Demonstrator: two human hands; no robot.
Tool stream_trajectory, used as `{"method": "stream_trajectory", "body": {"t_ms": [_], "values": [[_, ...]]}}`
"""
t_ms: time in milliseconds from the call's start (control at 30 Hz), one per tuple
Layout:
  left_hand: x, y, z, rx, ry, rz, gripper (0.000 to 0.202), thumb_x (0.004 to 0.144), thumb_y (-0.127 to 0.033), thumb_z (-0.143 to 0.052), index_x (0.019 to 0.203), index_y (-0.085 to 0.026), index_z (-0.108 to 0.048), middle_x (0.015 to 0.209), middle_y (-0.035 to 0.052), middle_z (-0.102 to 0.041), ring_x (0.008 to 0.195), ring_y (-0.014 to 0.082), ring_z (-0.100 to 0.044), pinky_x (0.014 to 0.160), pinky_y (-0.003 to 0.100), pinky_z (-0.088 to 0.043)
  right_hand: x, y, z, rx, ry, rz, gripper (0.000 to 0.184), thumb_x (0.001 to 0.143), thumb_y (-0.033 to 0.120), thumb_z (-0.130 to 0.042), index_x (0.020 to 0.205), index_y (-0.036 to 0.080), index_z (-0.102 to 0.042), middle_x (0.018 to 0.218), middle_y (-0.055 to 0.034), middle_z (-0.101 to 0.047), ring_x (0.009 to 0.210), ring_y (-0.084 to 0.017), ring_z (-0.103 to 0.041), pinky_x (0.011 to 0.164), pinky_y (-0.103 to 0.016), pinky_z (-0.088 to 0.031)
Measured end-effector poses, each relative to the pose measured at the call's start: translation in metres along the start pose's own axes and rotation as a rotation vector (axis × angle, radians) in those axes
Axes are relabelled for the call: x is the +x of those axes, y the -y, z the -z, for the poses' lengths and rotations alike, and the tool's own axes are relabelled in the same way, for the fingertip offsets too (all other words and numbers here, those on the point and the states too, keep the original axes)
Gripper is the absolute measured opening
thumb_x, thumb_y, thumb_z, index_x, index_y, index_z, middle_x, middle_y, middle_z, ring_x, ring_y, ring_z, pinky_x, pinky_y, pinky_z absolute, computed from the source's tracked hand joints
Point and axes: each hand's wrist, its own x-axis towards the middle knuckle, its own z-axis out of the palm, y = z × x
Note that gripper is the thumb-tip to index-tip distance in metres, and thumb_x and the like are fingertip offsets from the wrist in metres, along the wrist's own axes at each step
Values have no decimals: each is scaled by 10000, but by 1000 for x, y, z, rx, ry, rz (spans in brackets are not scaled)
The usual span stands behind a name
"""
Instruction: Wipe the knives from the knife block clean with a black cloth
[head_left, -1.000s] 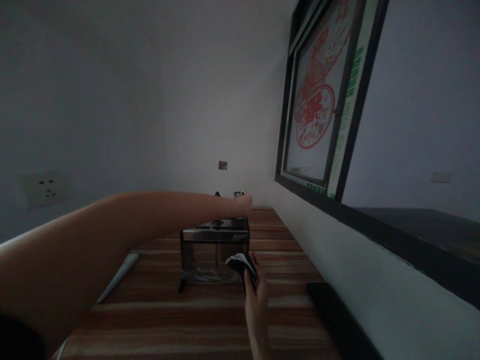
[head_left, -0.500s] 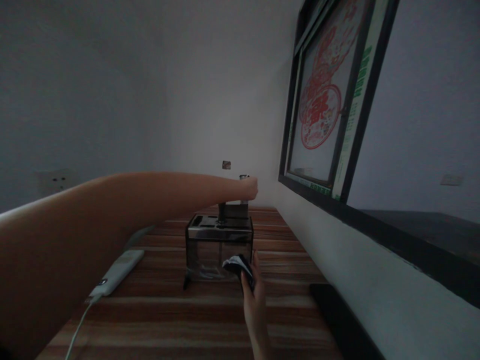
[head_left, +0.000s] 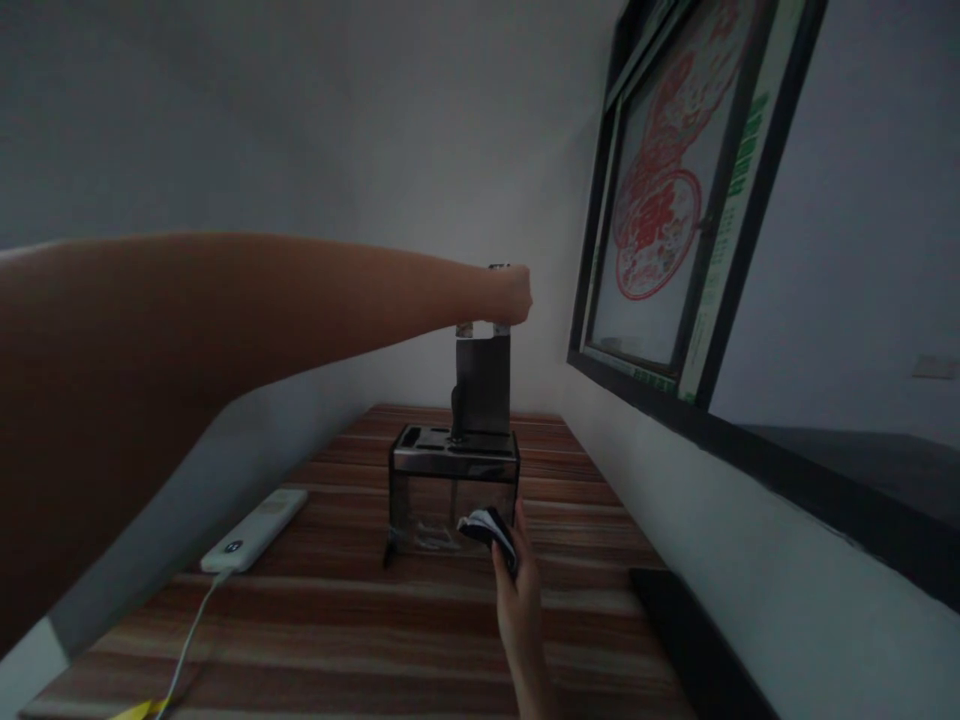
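Observation:
My left hand [head_left: 511, 295] is closed round the handle of a cleaver [head_left: 484, 380], whose broad blade stands half out of a slot in the knife block [head_left: 454, 490]. The block is a clear box with a shiny metal top, standing at the far end of a striped wooden counter [head_left: 375, 620]. My right hand [head_left: 517, 590] is low in front of the block's right corner, closed on a small dark and white cloth [head_left: 489, 528] that touches the block's front.
A white power bank [head_left: 255, 528] with a cable [head_left: 187, 645] lies on the counter to the left. A black-framed window with a red paper cutting [head_left: 652, 215] fills the right wall above a white ledge. A dark flat object [head_left: 690, 640] lies at the right.
My left hand has risen, drawing the cleaver up out of the knife block until much of the blade shows. My right hand stays by the block with the cloth.

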Motion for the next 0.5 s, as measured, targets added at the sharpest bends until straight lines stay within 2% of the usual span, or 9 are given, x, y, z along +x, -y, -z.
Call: {"method": "stream_trajectory", "body": {"t_ms": [67, 100, 200, 233, 267, 333, 433, 500], "values": [[-3, 8, 27, 105, 192, 2, 86, 645, -5, -659, 645, -85, -689, 799, 76, -705, 963, 216, -571, 925, 357, -363, 0, -2, 0, -2, 5, -2, 353, 854, 412, -573, 1114, 203, -689, 1441, -104, -474, 1384, -274, -353, 1111, -441, -308], [-6, 13, 41, 132, 233, 9, 87, 640, 8, -660, 669, -65, -697, 849, 89, -707, 1014, 234, -563, 961, 369, -344, 0, -3, 1, -1, 5, -3, 353, 854, 407, -572, 1119, 205, -688, 1447, -102, -467, 1385, -272, -352, 1114, -440, -303], [-16, 32, 78, 182, 276, 51, 153, 718, -13, -600, 823, 29, -703, 986, 130, -674, 1171, 308, -502, 1028, 439, -271, -1, -5, 1, 2, -14, 1, 374, 851, 407, -573, 1149, 205, -674, 1457, -104, -452, 1372, -272, -374, 1120, -453, -289], [-21, 41, 85, 191, 275, 72, 209, 774, -35, -556, 900, 66, -686, 1019, 131, -650, 1207, 328, -476, 1023, 457, -247, -1, -5, 1, 3, -24, 4, 389, 850, 412, -573, 1167, 207, -664, 1454, -104, -456, 1367, -272, -383, 1122, -460, -284], [-28, 49, 89, 196, 264, 112, 255, 777, -82, -596, 974, 58, -675, 1047, 135, -642, 1199, 353, -479, 1010, 478, -262, -1, -4, 1, 5, -35, 6, 406, 848, 419, -573, 1186, 208, -653, 1447, -103, -465, 1362, -271, -390, 1124, -467, -277], [-46, 67, 86, 177, 246, 211, 387, 766, -242, -671, 1057, 12, -662, 1061, 124, -635, 1146, 369, -519, 966, 484, -316, -1, -1, 2, 9, -60, 5, 435, 847, 436, -568, 1211, 208, -638, 1423, -103, -497, 1349, -272, -409, 1125, -477, -270], [-89, 81, 59, -75, 162, 385, 486, 886, -409, -442, 1036, -7, -670, 944, 54, -618, 1093, 256, -565, 906, 358, -333, -2, 4, 5, 16, -105, -10, 459, 846, 458, -561, 1216, 197, -637, 1376, -107, -546, 1313, -274, -454, 1119, -472, -281], [-129, 75, 32, -314, 137, 504, 415, 789, -466, -588, 870, -73, -692, 731, 31, -625, 808, 175, -626, 738, 265, -408, -2, 4, 9, 23, -128, -39, 467, 838, 469, -568, 1205, 190, -643, 1338, -108, -581, 1280, -274, -491, 1108, -461, -301]]}}
